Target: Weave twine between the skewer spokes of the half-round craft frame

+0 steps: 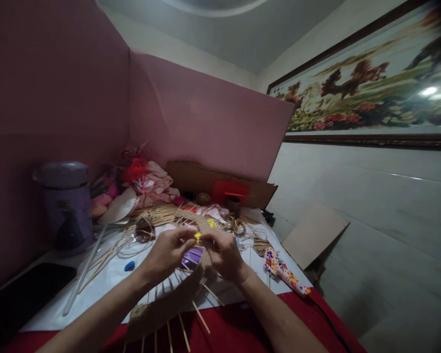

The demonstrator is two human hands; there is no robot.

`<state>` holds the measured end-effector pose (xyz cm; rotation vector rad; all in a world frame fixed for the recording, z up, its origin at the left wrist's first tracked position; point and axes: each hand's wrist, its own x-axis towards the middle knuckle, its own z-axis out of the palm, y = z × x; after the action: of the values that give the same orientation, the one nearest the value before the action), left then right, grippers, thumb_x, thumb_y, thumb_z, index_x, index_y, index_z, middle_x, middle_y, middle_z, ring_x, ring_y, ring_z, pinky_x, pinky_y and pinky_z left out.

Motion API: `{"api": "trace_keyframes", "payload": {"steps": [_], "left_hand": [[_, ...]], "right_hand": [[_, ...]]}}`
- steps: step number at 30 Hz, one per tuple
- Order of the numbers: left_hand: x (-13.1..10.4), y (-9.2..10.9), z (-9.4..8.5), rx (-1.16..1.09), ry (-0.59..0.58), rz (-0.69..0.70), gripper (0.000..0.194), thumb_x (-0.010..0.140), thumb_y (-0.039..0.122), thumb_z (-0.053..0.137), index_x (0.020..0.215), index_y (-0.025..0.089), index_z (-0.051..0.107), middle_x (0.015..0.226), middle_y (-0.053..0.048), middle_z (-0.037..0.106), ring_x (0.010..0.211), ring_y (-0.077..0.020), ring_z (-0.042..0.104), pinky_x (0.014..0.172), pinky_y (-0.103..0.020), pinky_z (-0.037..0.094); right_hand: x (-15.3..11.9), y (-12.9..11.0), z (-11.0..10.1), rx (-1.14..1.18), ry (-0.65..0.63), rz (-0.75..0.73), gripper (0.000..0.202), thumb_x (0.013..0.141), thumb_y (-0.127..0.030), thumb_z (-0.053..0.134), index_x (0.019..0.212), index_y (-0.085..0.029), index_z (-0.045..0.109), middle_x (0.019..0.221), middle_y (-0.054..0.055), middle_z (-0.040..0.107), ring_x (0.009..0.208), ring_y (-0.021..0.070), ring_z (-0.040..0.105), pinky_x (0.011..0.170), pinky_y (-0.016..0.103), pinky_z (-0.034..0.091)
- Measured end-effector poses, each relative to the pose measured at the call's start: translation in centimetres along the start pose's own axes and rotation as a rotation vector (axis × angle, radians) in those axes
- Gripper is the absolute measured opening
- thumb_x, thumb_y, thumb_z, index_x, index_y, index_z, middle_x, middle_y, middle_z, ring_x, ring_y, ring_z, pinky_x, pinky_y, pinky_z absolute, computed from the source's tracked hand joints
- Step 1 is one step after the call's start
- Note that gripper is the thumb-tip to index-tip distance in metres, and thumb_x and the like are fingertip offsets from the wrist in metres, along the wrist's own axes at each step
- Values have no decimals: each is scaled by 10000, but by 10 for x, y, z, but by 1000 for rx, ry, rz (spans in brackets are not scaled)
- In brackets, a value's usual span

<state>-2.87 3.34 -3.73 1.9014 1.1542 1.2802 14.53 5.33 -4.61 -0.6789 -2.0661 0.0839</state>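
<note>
My left hand (pixel 169 252) and my right hand (pixel 224 250) meet over a craft piece, their fingers closed in a pinch. Between the fingertips is a small bright yellow piece (pixel 197 237), soft-looking like modelling clay. Below the hands lies a wide curved band of tan woven cord (pixel 169 304), with thin wooden sticks (pixel 183 332) radiating outward past it. A shiny purple patch (pixel 191 258) fills the middle, crossed by sticks. More yellow (pixel 210 223) shows on the band's far side. My hands hide part of the ring.
A blue lump (pixel 130 265) and a clear glue stick (pixel 77 284) lie at left, near a dark flat object (pixel 33 289) and a purple canister (pixel 68 215). Bundled sticks (pixel 158 215) lie behind. At right rests a flower-patterned glue gun (pixel 284 272) with its cord trailing off the red-covered table edge.
</note>
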Motion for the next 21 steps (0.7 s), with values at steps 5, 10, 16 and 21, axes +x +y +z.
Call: {"api": "trace_keyframes", "payload": {"steps": [5, 10, 16, 21], "left_hand": [[-2, -4, 7, -277, -88, -211, 271, 732, 401, 584, 627, 151, 592, 403, 67, 427, 321, -62, 333, 337, -191, 226], [-1, -15, 0, -315, -36, -237, 245, 687, 364, 640, 679, 123, 598, 437, 65, 451, 348, -46, 351, 351, -172, 224], [0, -22, 2, -339, -17, -217, 241, 712, 357, 626, 702, 121, 579, 425, 73, 457, 327, -40, 354, 340, -169, 226], [-1, -20, 4, -388, -38, -189, 263, 714, 381, 633, 683, 131, 557, 424, 66, 477, 339, -43, 377, 354, -169, 253]], "right_hand": [[-2, -1, 2, 10, 16, 0, 101, 795, -129, 517, 811, -174, 607, 722, 37, 628, 651, 148, 554, 617, 258, 418], [-4, 2, 2, 2, 105, 69, 120, 818, -126, 492, 799, -180, 597, 732, 34, 619, 687, 151, 558, 636, 262, 427], [-5, -7, 5, -25, 129, -63, 143, 827, -110, 462, 903, -174, 565, 804, 56, 608, 758, 166, 557, 678, 285, 444], [-6, -10, 9, -82, 76, -81, 188, 839, -124, 468, 984, -178, 574, 873, 74, 600, 789, 168, 556, 698, 289, 458]]}}
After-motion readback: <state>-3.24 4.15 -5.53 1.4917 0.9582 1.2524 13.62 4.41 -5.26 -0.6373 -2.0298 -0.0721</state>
